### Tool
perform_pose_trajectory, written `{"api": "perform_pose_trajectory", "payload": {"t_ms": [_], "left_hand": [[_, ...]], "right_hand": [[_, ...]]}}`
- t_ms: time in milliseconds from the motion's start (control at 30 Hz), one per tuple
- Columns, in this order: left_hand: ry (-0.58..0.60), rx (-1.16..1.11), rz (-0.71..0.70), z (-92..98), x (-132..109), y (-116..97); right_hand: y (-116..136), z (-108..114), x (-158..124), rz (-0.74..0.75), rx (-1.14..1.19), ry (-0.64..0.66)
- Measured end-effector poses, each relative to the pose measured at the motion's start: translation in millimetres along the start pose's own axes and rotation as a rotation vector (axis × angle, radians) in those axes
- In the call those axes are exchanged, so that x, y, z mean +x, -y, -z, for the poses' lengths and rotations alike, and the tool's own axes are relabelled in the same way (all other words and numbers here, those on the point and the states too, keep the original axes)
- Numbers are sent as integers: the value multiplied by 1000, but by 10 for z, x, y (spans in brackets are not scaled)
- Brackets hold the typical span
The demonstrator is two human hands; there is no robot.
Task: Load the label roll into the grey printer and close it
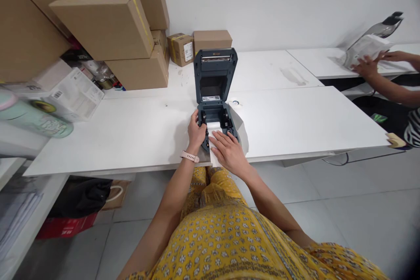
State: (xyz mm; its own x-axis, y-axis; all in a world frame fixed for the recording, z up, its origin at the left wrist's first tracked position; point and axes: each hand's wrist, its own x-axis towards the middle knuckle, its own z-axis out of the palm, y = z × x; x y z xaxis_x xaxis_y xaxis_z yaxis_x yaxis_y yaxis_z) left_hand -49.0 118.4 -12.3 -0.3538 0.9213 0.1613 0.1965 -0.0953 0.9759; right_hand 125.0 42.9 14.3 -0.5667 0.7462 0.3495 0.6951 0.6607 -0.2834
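Note:
A dark grey label printer (214, 76) stands at the table's front edge with its lid raised. Inside its base lies a white label roll (215, 125), and a white strip of label paper (215, 159) runs from it over the front edge. My left hand (196, 133) grips the printer's left side, thumb over the inner edge. Across the strip, my right hand (228, 151) lies flat with its fingers stretched out. What is under the right palm is hidden. A loose piece of whitish backing paper (242, 133) sticks out at the printer's right side.
Cardboard boxes (108, 28) are stacked at the back left, near a mint-green bottle (36, 116). Two small cartons (212, 40) stand behind the printer. At the far right, another person's hands (367, 68) handle a white package (367, 50) on a neighbouring table.

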Motion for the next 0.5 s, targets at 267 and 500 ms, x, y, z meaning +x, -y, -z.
{"api": "perform_pose_trajectory", "payload": {"t_ms": [267,500], "left_hand": [[24,30,23,6,9,5],[36,20,43,-12,28,48]], "right_hand": [[-84,62,-76,1,34,21],[-97,61,-115,1,63,32]]}}
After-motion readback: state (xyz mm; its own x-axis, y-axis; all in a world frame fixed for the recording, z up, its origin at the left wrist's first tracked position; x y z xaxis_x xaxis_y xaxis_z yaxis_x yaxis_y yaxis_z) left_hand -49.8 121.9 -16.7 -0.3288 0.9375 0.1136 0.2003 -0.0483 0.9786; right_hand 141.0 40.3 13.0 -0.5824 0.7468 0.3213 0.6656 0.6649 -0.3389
